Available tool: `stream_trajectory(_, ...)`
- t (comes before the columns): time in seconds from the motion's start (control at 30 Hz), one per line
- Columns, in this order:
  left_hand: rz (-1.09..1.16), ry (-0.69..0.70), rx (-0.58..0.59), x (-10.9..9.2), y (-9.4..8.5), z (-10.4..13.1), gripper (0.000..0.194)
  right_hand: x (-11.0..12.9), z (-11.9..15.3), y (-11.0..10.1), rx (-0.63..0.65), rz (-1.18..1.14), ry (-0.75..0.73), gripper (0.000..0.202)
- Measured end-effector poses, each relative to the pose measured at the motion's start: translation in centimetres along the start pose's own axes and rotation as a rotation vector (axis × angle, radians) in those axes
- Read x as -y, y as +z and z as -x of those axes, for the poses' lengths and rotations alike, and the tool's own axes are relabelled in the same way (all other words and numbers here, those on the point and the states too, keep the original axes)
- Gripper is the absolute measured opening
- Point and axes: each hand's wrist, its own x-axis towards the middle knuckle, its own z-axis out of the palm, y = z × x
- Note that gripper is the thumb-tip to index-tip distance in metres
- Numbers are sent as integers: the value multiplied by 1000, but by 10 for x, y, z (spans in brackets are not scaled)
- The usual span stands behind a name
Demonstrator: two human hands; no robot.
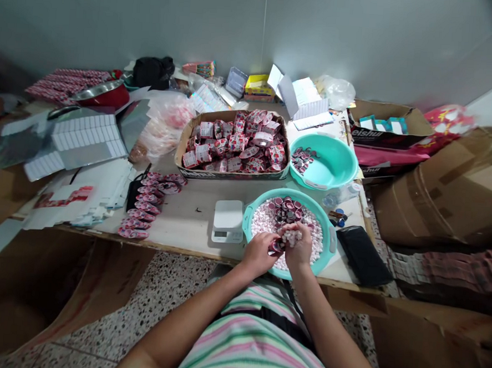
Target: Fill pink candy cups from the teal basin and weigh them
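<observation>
Both hands are over a turquoise basin [249, 209] holding small white and pale pink pieces [262, 221] and a heap of dark pink round lids [286, 208]. My left hand [260, 254] is closed around a small printed container [276, 246], tilted toward the other hand. Cupped beside it, my right hand [299, 251] holds a pile of the small white pieces [291, 237]. A white scale [228, 219] lies just left of the basin. Behind stands a cardboard box [233, 176] full of red and pink printed containers [237, 142].
A second turquoise basin [334, 161] with some lids stands behind the first. At its right lies a black pouch [363, 255]. Rows of printed packs [139, 213], papers [83, 190] and plastic bags [166, 118] cover the left. Cartons [445, 190] stand beyond the right edge.
</observation>
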Motion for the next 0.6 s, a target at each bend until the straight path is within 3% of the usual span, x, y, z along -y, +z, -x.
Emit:
stream_trajectory(0.2,21,-21,-1,2,1,1,33,-1,-1,-1,3,9,7,9)
stream_trajectory(0.6,131,-42,-23,3,3,1,33,3,5,5,-29,101,-7,19)
